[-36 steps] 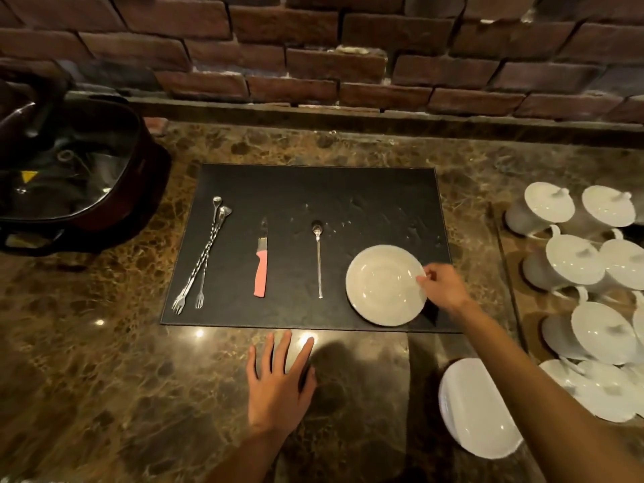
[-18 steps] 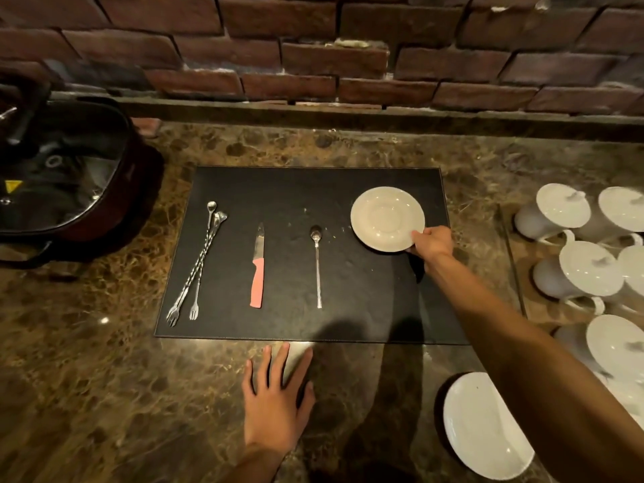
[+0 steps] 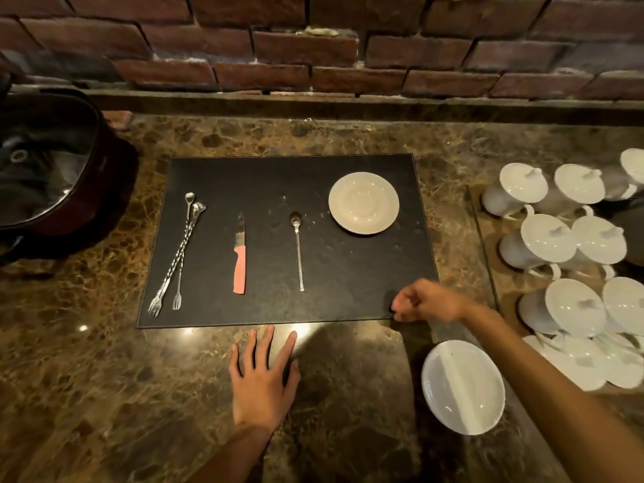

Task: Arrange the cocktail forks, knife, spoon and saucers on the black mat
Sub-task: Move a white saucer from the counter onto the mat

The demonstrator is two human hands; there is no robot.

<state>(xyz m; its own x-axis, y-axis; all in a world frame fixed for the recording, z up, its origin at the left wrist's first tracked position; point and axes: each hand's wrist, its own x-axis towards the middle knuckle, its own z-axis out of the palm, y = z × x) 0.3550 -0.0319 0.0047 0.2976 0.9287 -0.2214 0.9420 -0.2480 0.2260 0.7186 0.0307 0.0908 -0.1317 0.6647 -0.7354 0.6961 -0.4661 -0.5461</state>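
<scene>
A black mat (image 3: 348, 273) lies on the marble counter. On its left lie two twisted cocktail forks (image 3: 179, 254), crossed, tines toward me. A knife (image 3: 239, 254) with a pink handle lies to their right, then a long thin spoon (image 3: 298, 249). One white saucer (image 3: 363, 203) sits at the mat's far right corner. A second white saucer (image 3: 462, 386) rests on the counter below the mat's near right corner. My right hand (image 3: 427, 301) hovers over that near right corner, fingers loosely curled, holding nothing. My left hand (image 3: 263, 379) lies flat on the counter just below the mat, fingers spread.
Several white lidded cups (image 3: 564, 245) crowd a tray at the right. A dark round pot (image 3: 52, 169) with a glass lid stands at the left. A brick wall (image 3: 313, 47) and a stone ledge close off the back.
My right hand carried the saucer from the mat's near right to its far right corner, let it go and drew back to the near right corner. The left hand stayed put.
</scene>
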